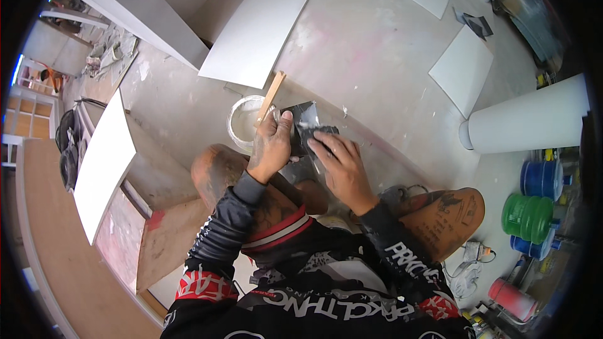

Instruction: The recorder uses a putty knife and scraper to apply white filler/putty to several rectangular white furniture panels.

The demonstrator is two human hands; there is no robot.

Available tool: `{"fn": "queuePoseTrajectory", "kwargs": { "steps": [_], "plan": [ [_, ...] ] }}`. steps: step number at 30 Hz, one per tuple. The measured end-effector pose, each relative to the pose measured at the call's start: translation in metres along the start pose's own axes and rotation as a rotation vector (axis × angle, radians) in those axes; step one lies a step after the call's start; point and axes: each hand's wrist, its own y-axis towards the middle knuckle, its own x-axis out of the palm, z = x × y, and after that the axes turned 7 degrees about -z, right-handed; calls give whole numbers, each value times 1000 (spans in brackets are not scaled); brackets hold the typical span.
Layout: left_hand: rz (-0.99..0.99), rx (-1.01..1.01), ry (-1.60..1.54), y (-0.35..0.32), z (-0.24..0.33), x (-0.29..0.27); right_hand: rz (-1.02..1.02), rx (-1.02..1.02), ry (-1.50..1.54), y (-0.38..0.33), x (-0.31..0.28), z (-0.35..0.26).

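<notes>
My left hand (271,147) reaches forward, thumb on top, gripping a dark flat piece (296,143) smeared white — just right of the tub (232,119) by the white panel's (257,31) near right corner. My right hand (344,166) angles in, bent fingers gripping a second dark piece (326,130) against it. White block lettering on my black sleeves (220,235).

The floor (361,44) offers a wide lane ahead of the right hand (344,168), between a large white board (260,25) and a smaller board (463,66). Dark plates (296,143) fill the gap to the left hand (271,143), where a bucket (230,124) and wooden stick (271,98) obstruct forward reach. Bent knees (461,213) hem in both sides.
</notes>
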Motion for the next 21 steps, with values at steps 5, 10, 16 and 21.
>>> {"fn": "queuePoseTrajectory", "kwargs": {
  "steps": [5, 10, 16, 21],
  "plan": [
    [-103, -197, 5, -19, 1, -50, 114, 80, 247, 39, 35, 37],
    [458, -29, -799, -14, -50, -117, 57, 757, 1263, 72, 109, 46],
    [458, -102, -987, -4, -63, -112, -63, 865, 988, 82, 200, 69],
    [538, -33, -876, -9, -67, -111, -217, 1048, 892, 74, 182, 55]
  ]
}}
